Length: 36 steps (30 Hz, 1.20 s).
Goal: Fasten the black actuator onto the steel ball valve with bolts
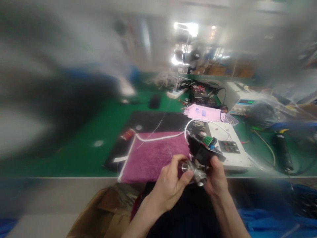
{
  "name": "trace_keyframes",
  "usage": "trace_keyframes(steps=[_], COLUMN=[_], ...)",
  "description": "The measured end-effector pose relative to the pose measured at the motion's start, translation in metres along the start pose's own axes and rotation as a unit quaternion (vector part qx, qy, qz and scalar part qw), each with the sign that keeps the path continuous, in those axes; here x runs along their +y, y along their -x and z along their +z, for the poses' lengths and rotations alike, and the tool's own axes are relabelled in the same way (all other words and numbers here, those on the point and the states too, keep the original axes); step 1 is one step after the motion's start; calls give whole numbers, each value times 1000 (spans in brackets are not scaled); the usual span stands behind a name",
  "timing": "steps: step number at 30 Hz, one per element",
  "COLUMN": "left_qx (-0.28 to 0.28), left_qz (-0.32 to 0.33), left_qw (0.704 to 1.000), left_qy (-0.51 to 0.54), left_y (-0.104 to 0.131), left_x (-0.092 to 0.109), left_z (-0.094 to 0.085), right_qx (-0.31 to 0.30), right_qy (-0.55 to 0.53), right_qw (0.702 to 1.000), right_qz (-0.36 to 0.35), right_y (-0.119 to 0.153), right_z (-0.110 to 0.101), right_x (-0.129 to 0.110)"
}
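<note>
My left hand (pixel 169 185) is closed round a shiny metal pipe fitting (pixel 195 172), thumb and fingers gripping one end. My right hand (pixel 219 177) is closed on a black housing (pixel 200 153) just above the fitting, its thumb on the near side. The housing and the fitting meet, but whether they are joined is hidden between the hands. A green circuit board (pixel 208 141) with small parts shows at the housing's far side. From there a white cable (pixel 186 127) loops over the bench. Beneath and left of the hands lies a purple towel (pixel 153 157) with white edging.
Behind the towel is a black mat (pixel 146 120). A white panel (pixel 223 130) sits to the right, beside small metal pieces (pixel 198 124). Farther back are a pink sheet (pixel 205 113) and a power supply (pixel 244 100). A black cylindrical tool (pixel 282 152) lies at right.
</note>
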<state>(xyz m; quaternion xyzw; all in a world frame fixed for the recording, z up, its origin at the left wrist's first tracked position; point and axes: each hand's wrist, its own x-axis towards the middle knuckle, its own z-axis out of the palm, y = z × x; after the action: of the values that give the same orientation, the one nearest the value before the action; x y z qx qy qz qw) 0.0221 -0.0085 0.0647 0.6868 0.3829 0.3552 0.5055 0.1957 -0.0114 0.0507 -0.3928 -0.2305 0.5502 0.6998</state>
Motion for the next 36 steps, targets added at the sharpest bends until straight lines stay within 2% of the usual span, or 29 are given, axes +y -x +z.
trace_keyframes(steps=[3,6,10,12,15,18,23,28,32,36], left_qx=[49,87,96,72,-10,-73,-98,-147,-143,-134], left_qz=[-22,-25,10,36,66,80,86,78,89,92], left_qw=[997,992,990,990,991,990,991,986,986,987], left_qy=[50,92,108,116,117,91,31,5,0,8], left_y=[-1,-8,-39,-60,-90,-108,-120,-134,-142,-141], left_x=[-4,-10,-11,-8,-3,-3,-15,-20,-23,-32], left_z=[-14,-26,-42,-51,-62,-70,-77,-82,-85,-87], right_qx=[11,-5,-11,0,2,-19,-42,-58,-72,-81], right_qy=[19,54,112,143,186,213,225,225,230,242], right_qw=[999,998,993,988,977,966,961,962,963,960], right_qz=[-27,-23,-39,-59,-106,-148,-157,-142,-124,-113], right_y=[-16,-31,-47,-52,-56,-57,-58,-65,-70,-69], right_z=[9,20,32,34,32,25,12,14,22,25], right_x=[-7,-12,-9,-5,-1,4,15,17,15,19])
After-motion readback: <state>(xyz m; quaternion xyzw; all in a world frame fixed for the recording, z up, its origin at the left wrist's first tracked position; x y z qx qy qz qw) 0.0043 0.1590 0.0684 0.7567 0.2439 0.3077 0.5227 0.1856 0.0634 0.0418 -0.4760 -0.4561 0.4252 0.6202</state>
